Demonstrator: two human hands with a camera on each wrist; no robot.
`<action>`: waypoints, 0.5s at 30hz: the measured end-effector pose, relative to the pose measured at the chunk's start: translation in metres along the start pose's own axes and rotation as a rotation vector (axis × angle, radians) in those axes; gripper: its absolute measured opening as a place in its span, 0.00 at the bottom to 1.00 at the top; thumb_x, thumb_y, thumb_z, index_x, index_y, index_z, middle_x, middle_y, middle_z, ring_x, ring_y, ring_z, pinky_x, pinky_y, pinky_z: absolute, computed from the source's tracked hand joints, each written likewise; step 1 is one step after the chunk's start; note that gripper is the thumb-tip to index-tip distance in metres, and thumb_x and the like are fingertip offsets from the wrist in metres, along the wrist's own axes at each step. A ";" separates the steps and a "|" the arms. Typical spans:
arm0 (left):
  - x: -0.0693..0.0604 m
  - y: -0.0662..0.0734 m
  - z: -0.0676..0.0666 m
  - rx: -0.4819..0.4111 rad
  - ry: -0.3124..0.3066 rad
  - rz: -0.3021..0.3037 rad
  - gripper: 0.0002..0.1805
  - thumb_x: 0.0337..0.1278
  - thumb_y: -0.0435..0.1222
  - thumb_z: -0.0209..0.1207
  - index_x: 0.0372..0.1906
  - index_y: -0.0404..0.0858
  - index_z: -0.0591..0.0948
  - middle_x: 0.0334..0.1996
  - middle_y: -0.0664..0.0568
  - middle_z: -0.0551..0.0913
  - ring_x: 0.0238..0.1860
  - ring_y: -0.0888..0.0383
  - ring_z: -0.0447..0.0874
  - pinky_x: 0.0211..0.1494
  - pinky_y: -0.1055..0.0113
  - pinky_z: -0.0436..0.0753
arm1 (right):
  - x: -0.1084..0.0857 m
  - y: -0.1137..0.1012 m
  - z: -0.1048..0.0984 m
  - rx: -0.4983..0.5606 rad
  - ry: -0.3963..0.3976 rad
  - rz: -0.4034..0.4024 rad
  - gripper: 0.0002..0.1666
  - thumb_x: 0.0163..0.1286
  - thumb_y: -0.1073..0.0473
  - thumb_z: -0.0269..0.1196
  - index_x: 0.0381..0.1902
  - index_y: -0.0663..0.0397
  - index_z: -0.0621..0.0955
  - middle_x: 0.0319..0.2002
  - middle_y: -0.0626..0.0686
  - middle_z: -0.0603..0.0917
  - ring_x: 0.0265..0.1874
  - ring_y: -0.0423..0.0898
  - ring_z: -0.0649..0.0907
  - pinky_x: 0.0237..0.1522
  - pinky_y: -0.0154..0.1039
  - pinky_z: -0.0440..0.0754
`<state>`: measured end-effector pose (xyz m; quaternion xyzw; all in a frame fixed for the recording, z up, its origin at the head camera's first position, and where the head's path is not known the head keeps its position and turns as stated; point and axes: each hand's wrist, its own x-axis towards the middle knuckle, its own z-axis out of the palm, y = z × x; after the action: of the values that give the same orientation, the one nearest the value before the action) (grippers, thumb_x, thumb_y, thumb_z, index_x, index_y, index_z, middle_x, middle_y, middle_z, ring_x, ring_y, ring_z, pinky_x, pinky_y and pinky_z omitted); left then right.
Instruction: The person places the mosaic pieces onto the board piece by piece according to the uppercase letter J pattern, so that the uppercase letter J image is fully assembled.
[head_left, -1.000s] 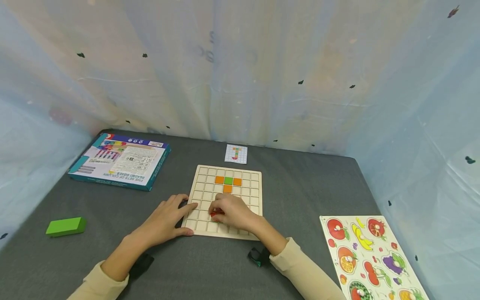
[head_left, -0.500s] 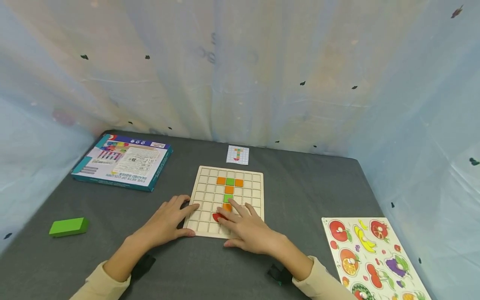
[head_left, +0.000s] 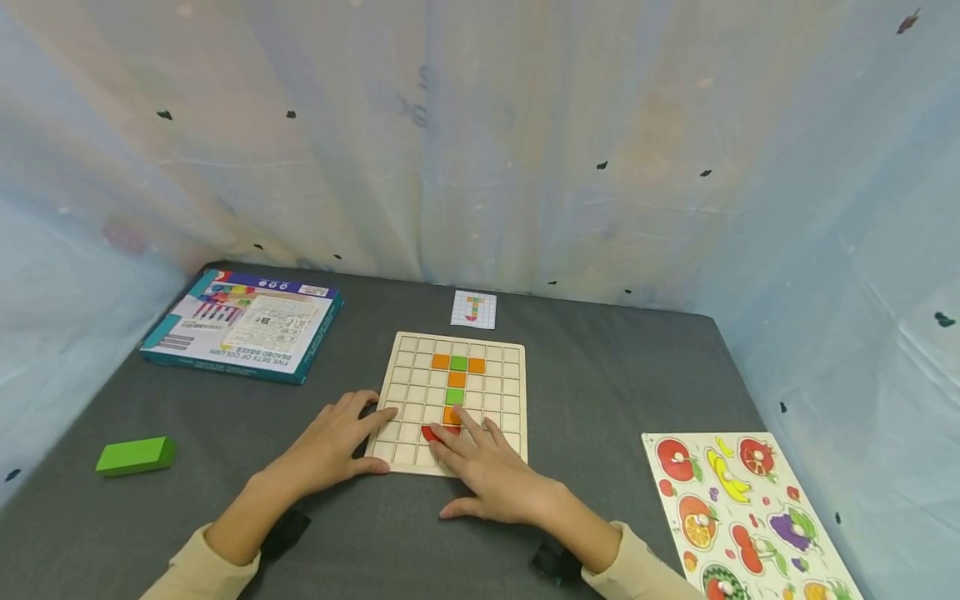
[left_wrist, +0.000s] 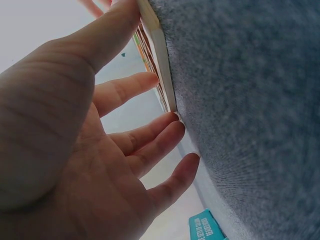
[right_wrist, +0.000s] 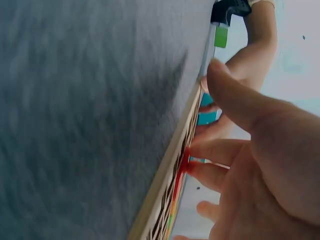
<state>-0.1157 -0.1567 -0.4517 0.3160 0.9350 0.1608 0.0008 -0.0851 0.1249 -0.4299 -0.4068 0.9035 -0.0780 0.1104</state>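
A pale wooden grid board [head_left: 405,375] lies on the dark table. Orange and green square tiles [head_left: 456,397] on it form a T shape with a long stem. Below the stem is a red curved piece [head_left: 429,432], partly covered by fingers. My right hand [head_left: 498,479] has its fingers spread, and fingertips touch the red piece [right_wrist: 179,180] in the right wrist view. At the board's left side rests my left hand [head_left: 330,442], its thumb and index finger touching the board's edge [left_wrist: 162,60]. Neither hand grips anything.
Behind the board lies a small printed card [head_left: 473,310] with a coloured grid pattern. A flat box [head_left: 247,325] sits at the back left, with a green block [head_left: 135,456] nearer. At the right is a fruit puzzle board [head_left: 750,517]. Curtains enclose the table.
My right hand has let go of the red piece, straightened its fingers and drawn back toward the near right. The lower stem tiles now show. My left hand stays at the board's edge.
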 end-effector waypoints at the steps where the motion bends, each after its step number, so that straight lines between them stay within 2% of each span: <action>1: 0.000 0.000 0.000 0.000 0.002 -0.001 0.43 0.48 0.57 0.71 0.68 0.40 0.76 0.62 0.39 0.70 0.60 0.42 0.70 0.56 0.42 0.73 | 0.000 -0.002 0.001 -0.003 0.003 0.007 0.54 0.65 0.31 0.62 0.79 0.51 0.58 0.79 0.49 0.51 0.78 0.58 0.43 0.69 0.64 0.55; 15: 0.000 0.000 0.001 0.014 0.003 -0.003 0.43 0.48 0.56 0.71 0.68 0.40 0.76 0.62 0.38 0.70 0.61 0.41 0.70 0.55 0.41 0.73 | 0.002 -0.022 0.007 -0.104 0.001 0.060 0.53 0.70 0.30 0.55 0.78 0.59 0.58 0.79 0.59 0.49 0.78 0.57 0.45 0.71 0.63 0.52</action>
<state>-0.1152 -0.1562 -0.4529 0.3142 0.9367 0.1546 -0.0028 -0.0692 0.1085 -0.4322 -0.3849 0.9181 -0.0280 0.0908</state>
